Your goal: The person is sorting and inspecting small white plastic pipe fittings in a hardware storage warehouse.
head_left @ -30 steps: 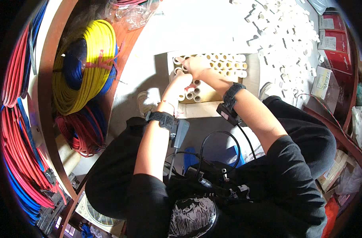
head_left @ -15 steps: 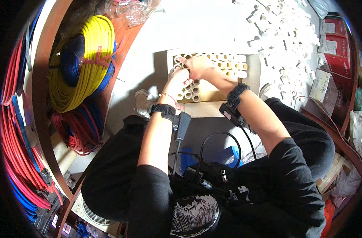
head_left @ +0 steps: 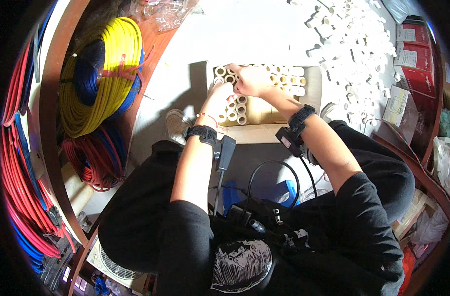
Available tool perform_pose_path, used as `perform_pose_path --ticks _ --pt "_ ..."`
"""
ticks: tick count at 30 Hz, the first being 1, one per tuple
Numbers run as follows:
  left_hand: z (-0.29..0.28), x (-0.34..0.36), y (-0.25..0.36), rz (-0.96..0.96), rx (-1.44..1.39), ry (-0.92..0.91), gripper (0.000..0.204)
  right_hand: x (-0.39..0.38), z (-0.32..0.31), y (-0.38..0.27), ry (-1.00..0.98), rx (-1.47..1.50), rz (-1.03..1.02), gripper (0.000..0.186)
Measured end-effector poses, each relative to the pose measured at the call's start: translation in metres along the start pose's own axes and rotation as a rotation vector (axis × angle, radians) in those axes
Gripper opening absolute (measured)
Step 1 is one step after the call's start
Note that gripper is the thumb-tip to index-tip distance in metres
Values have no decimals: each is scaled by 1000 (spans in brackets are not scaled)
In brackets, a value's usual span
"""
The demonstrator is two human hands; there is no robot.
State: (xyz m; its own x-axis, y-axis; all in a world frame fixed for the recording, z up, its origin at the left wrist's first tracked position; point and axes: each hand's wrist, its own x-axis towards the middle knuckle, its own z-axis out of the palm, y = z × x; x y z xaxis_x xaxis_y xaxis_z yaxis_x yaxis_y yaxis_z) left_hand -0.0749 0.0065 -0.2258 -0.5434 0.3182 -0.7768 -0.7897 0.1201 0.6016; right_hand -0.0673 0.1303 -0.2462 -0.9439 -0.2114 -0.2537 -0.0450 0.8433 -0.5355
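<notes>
In the box (head_left: 257,134), at one o'clock, white tubes (head_left: 242,119) run from its seven round to its three. Left hand (head_left: 220,95) at its nine and right hand (head_left: 255,81) at its eleven bend fingers over tubes; whether either grips, I cannot tell. Loose pieces (head_left: 354,59) lie at two.

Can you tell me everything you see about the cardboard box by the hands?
The box is plain tan and looks like cardboard. It is open-topped and sits on the grey floor, between the person's shoes. Short white tubes stand in it with round open ends up, grouped at the left and the far right, leaving a bare patch of bottom. Both hands reach over it; whether they touch the box itself is unclear.
</notes>
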Motion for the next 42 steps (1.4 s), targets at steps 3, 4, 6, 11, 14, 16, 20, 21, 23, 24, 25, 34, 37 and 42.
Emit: perform_pose_path --ticks 3,4,6,11,14,16,20,21,23,24,25,34,37,42 --pt "-6 14 -11 -46 56 22 11 -11 -6 6 5 68 55 37" --pt "-2 14 -10 -94 54 5 12 -15 -4 11 7 63 61 37" --pt "4 14 -3 -81 153 0 13 -24 -1 23 125 120 54 35" --pt "16 -18 11 -92 -313 -125 12 -45 2 32 234 126 85 32" --pt "-4 -5 2 -26 -171 -168 11 -55 9 37 289 103 71 29" --pt "-22 11 -4 47 -84 -198 11 -62 12 36 316 79 77 25" --pt "-23 -24 17 118 200 -115 10 -73 7 22 144 90 205 20" --pt "-28 -30 18 230 208 -142 10 -75 7 21 98 133 209 19" --pt "-69 -1 20 286 457 -363 24 -74 15 18 21 185 176 18" --pt "-56 4 16 282 456 -393 24 -81 21 32 26 177 204 18" --pt "-50 -5 16 234 276 -256 25 -83 23 33 -38 229 210 18" --pt "-65 -15 -21 640 488 -395 23 -88 43 16 -358 330 269 27" --pt "-28 -35 -14 107 -99 -191 24 -94 49 22 -409 333 283 30" --pt "-34 -6 -15 8 19 -336 28 -93 53 18 -420 333 267 31"
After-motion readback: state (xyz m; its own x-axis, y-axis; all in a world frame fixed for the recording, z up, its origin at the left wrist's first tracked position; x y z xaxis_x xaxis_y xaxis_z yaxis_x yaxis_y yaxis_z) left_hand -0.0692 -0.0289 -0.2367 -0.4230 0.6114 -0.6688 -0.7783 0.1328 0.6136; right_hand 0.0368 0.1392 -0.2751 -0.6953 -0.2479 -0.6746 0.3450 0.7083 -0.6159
